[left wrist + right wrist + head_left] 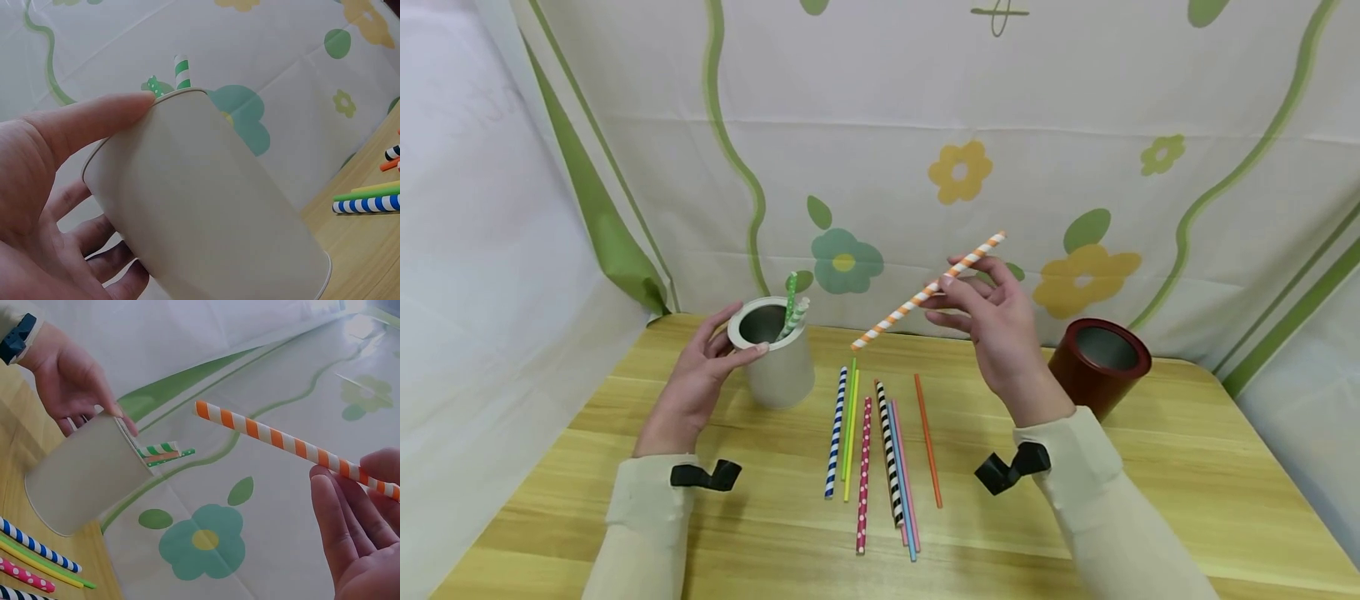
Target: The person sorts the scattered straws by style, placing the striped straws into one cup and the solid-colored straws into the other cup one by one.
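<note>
In the head view my right hand [996, 325] pinches an orange-and-white striped paper straw [898, 312], slanted in the air with its lower end toward the left. My left hand [700, 371] grips the rim and side of a white can [781, 375] standing on the table. Green-patterned straws, one dotted [792, 292] and one striped [795, 319], lean inside it and poke above the rim. From the left wrist, the thumb [106, 119] lies across the can's rim, the other fingers along its far side.
Several straws lie on the wooden table [760, 517] between my arms: blue-striped [836, 433], pink dotted [864, 475], black-striped [890, 454], orange [928, 442] and others. A dark red can [1097, 367] stands at the right. A flowered curtain [880, 167] hangs behind the table.
</note>
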### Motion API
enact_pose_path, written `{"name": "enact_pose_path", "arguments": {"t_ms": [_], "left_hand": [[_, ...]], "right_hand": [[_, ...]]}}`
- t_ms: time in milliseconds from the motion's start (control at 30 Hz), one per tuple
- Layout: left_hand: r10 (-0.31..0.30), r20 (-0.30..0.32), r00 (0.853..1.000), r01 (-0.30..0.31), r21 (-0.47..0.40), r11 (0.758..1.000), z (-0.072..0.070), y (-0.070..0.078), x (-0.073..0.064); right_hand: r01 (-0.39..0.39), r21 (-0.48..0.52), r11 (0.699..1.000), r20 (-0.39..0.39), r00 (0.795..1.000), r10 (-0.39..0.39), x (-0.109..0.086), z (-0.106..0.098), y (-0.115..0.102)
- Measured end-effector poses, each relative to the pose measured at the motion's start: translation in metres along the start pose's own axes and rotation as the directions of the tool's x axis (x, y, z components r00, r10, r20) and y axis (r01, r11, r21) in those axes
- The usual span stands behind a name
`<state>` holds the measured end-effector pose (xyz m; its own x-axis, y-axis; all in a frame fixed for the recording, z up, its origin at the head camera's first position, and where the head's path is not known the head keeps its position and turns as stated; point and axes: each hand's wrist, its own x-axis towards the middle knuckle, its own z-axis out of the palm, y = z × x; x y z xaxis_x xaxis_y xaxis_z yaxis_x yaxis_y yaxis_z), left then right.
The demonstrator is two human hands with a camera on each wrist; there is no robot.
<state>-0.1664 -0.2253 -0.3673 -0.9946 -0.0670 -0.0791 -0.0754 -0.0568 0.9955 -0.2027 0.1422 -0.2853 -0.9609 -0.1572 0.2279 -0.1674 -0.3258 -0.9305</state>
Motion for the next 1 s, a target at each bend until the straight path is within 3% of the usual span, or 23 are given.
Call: {"name": "enact_pose_path", "arguments": {"t_ms": [533,1000], "left_hand": [[0.002,-0.003,1.000,-0.002,0.000,1.000,0.001,0.000,0.000],[0.000,-0.011,1.000,0.000,-0.001,1.000,0.006,0.000,0.000]], "right_hand": [[-0.048,-0.036,0.998,0.038,0.998,0.049,0.029,0.046,0.000],[-0.074,-0.092,0.993,0.024,0.997,0.077,0.034,0.077,0.017]]}}
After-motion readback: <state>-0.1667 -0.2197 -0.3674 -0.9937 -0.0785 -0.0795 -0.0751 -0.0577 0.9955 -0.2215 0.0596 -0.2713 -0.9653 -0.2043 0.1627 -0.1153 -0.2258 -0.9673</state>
